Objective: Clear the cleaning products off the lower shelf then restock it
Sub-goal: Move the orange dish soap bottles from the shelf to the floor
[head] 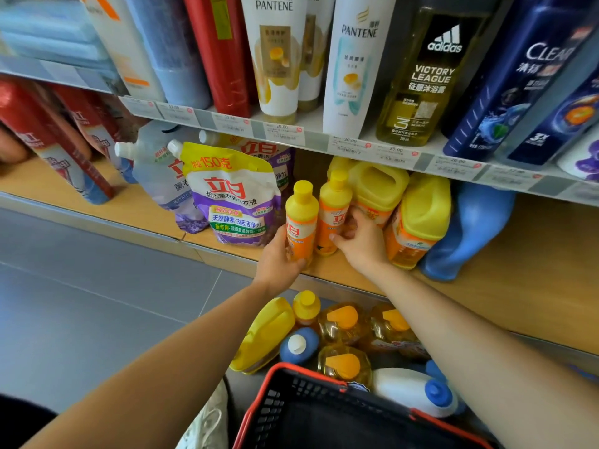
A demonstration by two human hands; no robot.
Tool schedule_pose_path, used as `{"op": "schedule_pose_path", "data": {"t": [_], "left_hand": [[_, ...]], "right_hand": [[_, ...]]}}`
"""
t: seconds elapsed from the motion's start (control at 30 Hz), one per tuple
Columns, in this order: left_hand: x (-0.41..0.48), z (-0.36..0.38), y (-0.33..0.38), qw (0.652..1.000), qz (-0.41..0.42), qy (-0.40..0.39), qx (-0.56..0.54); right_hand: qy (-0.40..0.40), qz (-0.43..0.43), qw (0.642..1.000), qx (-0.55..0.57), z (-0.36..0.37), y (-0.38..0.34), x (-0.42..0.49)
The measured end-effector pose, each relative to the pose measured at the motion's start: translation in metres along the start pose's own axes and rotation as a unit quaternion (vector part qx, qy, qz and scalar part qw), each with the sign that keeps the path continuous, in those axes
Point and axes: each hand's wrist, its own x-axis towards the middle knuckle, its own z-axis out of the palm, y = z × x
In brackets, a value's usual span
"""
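On lower shelf [518, 270], front edge: two small orange bottles with yellow caps, upright, side by side. Left grip [278, 254] wraps the left orange bottle [301, 218] from its left side. Right grip [359, 241] clasps the right orange bottle [334, 202], thumb on the front, fingers reaching behind it, next to a yellow jug [377, 186]. Second jug [421, 215] stands just right of that. A tall blue bottle [470, 228] is beside it, its top hidden by the upper shelf edge. Left of the orange bottles is a purple refill pouch [233, 196], upright. A pale pouch [155, 170] leans behind it, and another pouch is mostly hidden. Red packs [48, 140] far left, blurred.

Basket [308, 400]: black mesh, red rim, at bottom of view. Its inside is dark and cut off by the frame, so I can't tell the contents.

On the grey floor [97, 286], between basket and shelf base:
- a yellow floor jug [265, 335] on its side
- a yellow-capped bottle [306, 307]
- orange-capped clear bottles [342, 322]
- a blue bottle with white cap [298, 346]
- a white bottle with blue cap [418, 388], partly behind the right forearm

Upper shelf holds Pantene tubes [278, 53], an adidas bottle [428, 79] and Clear bottles [525, 76], tops cut off. Most print on the price tag strip [282, 131] is too small to read. White shoe [207, 422] left of the basket.
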Motion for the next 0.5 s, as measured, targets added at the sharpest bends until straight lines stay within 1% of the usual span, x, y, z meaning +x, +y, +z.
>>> {"op": "schedule_pose_path", "data": {"t": [0.07, 0.17, 0.23, 0.37, 0.5], "left_hand": [[-0.002, -0.001, -0.001, 0.999, 0.002, 0.031, 0.026], [-0.007, 0.000, -0.001, 0.988, -0.009, 0.118, 0.096], [-0.007, 0.001, -0.002, 0.982, -0.019, 0.154, 0.107], [0.001, -0.003, -0.005, 0.979, -0.030, 0.177, 0.100], [0.002, -0.003, -0.012, 0.984, -0.017, 0.163, 0.067]], "right_hand": [[0.004, 0.001, 1.000, 0.007, 0.002, -0.001, 0.001], [0.016, -0.006, 0.999, 0.031, 0.009, -0.002, 0.004], [0.019, -0.013, 0.999, 0.036, 0.015, -0.002, 0.009], [0.040, -0.008, 0.998, 0.051, 0.031, -0.005, 0.019], [0.082, 0.003, 0.994, 0.067, 0.050, -0.010, 0.034]]}}
